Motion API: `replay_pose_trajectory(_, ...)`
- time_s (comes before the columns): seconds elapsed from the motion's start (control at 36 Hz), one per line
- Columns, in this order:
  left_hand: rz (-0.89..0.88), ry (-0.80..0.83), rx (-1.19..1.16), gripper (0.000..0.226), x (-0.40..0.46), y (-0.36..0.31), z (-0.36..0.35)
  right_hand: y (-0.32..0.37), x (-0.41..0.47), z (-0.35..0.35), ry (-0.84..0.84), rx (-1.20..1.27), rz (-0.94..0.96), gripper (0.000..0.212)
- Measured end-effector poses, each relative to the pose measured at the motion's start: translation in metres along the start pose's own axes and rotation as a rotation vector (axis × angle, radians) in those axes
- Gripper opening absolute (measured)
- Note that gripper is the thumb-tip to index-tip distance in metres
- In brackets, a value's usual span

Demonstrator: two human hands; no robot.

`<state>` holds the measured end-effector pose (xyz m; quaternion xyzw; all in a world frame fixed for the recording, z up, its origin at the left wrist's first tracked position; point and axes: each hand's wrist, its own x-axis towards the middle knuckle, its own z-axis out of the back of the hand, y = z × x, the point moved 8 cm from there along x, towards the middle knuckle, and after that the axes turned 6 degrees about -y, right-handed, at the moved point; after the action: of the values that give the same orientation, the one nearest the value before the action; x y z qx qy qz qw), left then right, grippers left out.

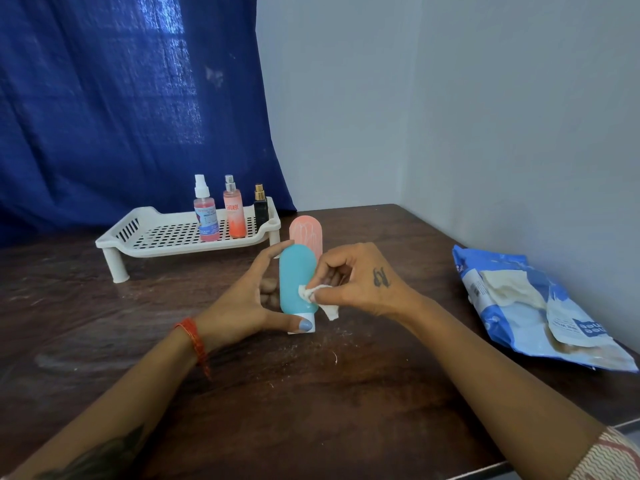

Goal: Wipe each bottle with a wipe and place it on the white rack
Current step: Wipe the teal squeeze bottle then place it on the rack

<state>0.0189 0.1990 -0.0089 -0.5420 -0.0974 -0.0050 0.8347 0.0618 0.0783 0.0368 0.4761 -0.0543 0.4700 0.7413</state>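
Note:
My left hand (249, 299) grips a teal squeeze bottle (294, 275), which stands cap-down on the dark wooden table (311, 393); the thumb lies across its white cap. My right hand (353, 282) pinches a crumpled white wipe (317, 296) against the bottle's right side. Just behind stands a pink squeeze bottle (306, 233), touched by neither hand. The white rack (156, 237) stands at the back left and carries three spray bottles: a white-capped pink one (206, 213), an orange-pink one (233, 213) and a small black one (260, 209).
A blue wipes packet (540, 310) lies open at the table's right edge beside the grey wall. A blue curtain (121, 98) hangs behind the rack. Small white crumbs dot the table in front of the bottles.

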Motion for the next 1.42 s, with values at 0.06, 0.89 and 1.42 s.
replay_pose_trajectory(0.06,-0.005,0.002,0.002,0.108,0.000,0.000,0.000,0.000,-0.001,-0.004,0.050,-0.002,-0.014,0.004)
replay_pose_trajectory(0.89,-0.025,-0.009,-0.008,0.106,-0.004,-0.004,0.000,0.000,0.003,0.023,-0.289,-0.150,0.103,0.008)
replay_pose_trajectory(1.42,-0.024,-0.004,0.004,0.113,-0.002,-0.003,-0.001,0.001,-0.002,-0.010,0.237,0.077,-0.055,0.023)
